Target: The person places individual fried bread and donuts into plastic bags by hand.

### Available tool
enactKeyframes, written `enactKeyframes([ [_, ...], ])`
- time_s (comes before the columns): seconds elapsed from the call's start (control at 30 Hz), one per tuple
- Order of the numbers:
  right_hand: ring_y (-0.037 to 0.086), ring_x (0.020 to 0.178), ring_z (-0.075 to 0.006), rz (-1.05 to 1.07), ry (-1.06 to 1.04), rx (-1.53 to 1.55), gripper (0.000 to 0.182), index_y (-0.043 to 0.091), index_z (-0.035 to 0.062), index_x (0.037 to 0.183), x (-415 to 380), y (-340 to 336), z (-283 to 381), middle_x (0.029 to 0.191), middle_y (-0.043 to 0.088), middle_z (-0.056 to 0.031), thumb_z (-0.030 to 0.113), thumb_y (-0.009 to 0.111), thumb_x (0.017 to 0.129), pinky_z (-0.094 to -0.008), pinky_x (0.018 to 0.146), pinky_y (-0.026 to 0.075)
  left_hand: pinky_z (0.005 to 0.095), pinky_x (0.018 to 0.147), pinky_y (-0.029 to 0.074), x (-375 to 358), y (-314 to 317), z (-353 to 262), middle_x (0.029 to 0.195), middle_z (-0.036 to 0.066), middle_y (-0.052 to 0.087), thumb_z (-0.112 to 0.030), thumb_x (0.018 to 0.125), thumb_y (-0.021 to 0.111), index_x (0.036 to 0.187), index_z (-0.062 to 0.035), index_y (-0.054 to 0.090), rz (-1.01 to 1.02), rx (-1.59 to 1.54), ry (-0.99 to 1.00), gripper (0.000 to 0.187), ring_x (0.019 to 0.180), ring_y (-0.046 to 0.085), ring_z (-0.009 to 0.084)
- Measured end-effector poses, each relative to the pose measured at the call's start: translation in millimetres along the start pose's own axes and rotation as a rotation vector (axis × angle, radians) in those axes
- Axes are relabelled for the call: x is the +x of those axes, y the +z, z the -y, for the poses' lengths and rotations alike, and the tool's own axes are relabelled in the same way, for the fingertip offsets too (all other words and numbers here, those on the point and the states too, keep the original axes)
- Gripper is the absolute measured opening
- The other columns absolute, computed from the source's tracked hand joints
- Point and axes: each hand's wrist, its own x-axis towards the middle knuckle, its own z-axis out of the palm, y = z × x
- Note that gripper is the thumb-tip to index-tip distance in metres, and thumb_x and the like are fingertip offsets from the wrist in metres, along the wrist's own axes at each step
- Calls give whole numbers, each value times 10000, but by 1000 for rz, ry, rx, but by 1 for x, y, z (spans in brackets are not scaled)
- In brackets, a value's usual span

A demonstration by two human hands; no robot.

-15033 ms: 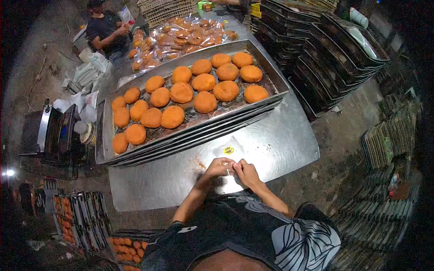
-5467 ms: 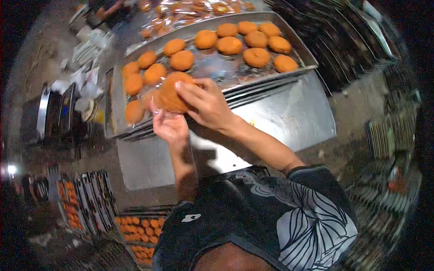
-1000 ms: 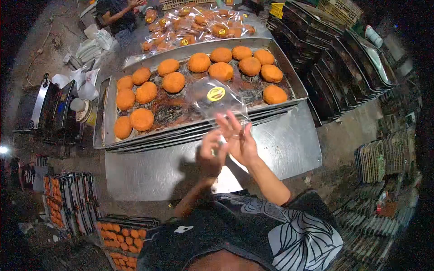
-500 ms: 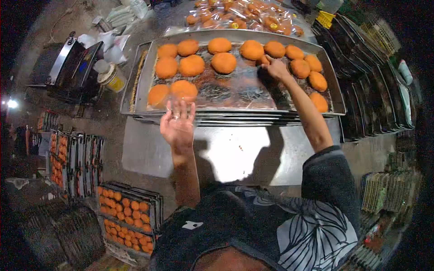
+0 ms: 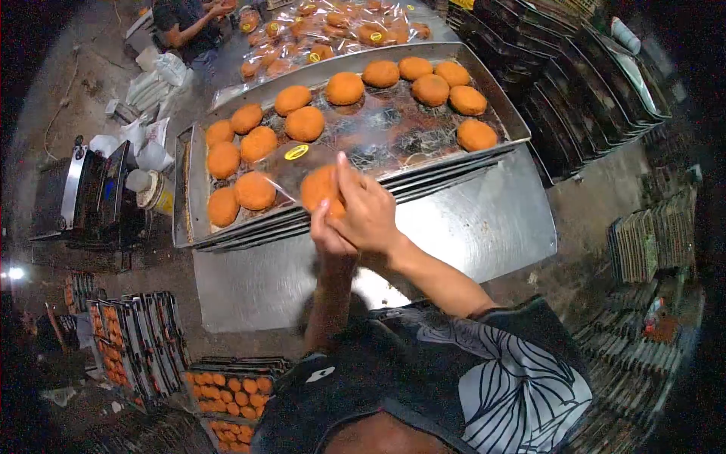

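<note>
- Bun (image 5: pixel 319 186) up at the fingertips, just beyond both hands and a touch toward the person's left, above the near side of the tray (image 5: pixel 469 156).
- Right hand (image 5: pixel 368 214) is clasped on the bun's right side, fingers angled up and away; left hand (image 5: pixel 331 233) grips from below on the near side, thumb against it.
- Nearer hand? Neither wins; both are touching the bun, with the hands right against each other.
- No long axis on the bun, it's round; the line to watch is the clear bag (image 5: pixel 281 168), running from the hands away and to the left.
- Yellow sticker (image 5: pixel 296 152) sits beyond the bun, on the bag's far part, over the tray.
- How far the bun is inside the bag, I cannot tell; glare and fingers hide the opening.
</note>
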Motion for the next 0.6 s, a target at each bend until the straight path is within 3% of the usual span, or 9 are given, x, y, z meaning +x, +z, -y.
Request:
enactKeyframes([
  [0.07, 547, 870, -262, 11, -2, -25, 883, 236, -25, 1285, -2, 8, -3, 1002, 554, -151, 188, 710, 571, -317, 688, 462, 399, 951, 296, 2, 2, 4, 1222, 134, 392, -293, 816, 386, 1193, 7, 353, 35, -100, -20, 483, 1115, 392, 267],
  [0.13, 536, 897, -254, 22, 146, 643, 892, 185, 31, 1313, -9, 1, 0, 1043, 514, -175, 120, 708, 596, -329, 692, 462, 394, 930, 325, 3, 6, -11, 1187, 137, 427, -316, 821, 390, 1186, 21, 352, 69, -186, -79, 497, 1081, 428, 266],
  [0.17, 530, 906, -250, -56, 169, 425, 882, 189, 63, 1310, -22, 1, -8, 1040, 491, -170, 94, 721, 607, -335, 680, 462, 366, 876, 378, 17, -28, -18, 1138, 131, 471, -231, 834, 393, 1178, -1, 364, 212, -187, -397, 416, 1029, 474, 257],
  [0.23, 540, 844, -242, -38, 253, 158, 617, 369, 25, 1183, -15, -10, -15, 967, 523, -168, 168, 675, 666, -327, 645, 455, 321, 774, 458, -1, -45, 11, 1013, 119, 520, -112, 826, 468, 1162, -20, 388, 136, 290, -85, 357, 870, 524, 194],
  [0.33, 561, 618, -273, 130, 477, 459, 231, 572, 10, 907, 13, -4, -82, 709, 579, -159, 171, 586, 743, -350, 571, 434, 308, 740, 474, -21, -30, 4, 896, 84, 556, -78, 814, 518, 1089, 18, 466, 5, 494, -210, 296, 796, 541, 154],
  [0.4, 563, 549, -287, -18, 418, 349, 179, 596, -17, 783, 78, -20, -86, 545, 548, -154, 158, 570, 754, -356, 534, 425, 306, 744, 472, -24, -30, -3, 870, 89, 566, -96, 823, 513, 1074, 22, 490, 60, 551, -214, 278, 792, 543, 154],
  [0.5, 584, 726, -295, -171, 420, 401, 240, 583, -20, 890, 135, 0, -67, 743, 593, -178, 177, 580, 752, -352, 648, 447, 271, 752, 450, -24, -22, -5, 886, 87, 571, -102, 823, 519, 1097, 37, 471, 172, 587, -249, 311, 793, 541, 142],
  [0.57, 533, 925, -313, -265, -116, 182, 308, 553, -10, 984, 132, 24, -67, 960, 563, -188, 187, 590, 750, -355, 802, 418, 230, 752, 424, -26, -11, -9, 878, 74, 567, -102, 825, 519, 1097, 41, 470, 281, 684, -272, 311, 787, 536, 121],
  [0.6, 502, 992, -294, -134, -62, 238, 342, 540, 0, 1017, 112, 21, -62, 1037, 531, -181, 189, 605, 740, -349, 847, 391, 230, 752, 424, -25, -15, -12, 878, 74, 567, -102, 825, 519, 1097, 41, 470, 284, 686, -283, 311, 787, 536, 121],
])
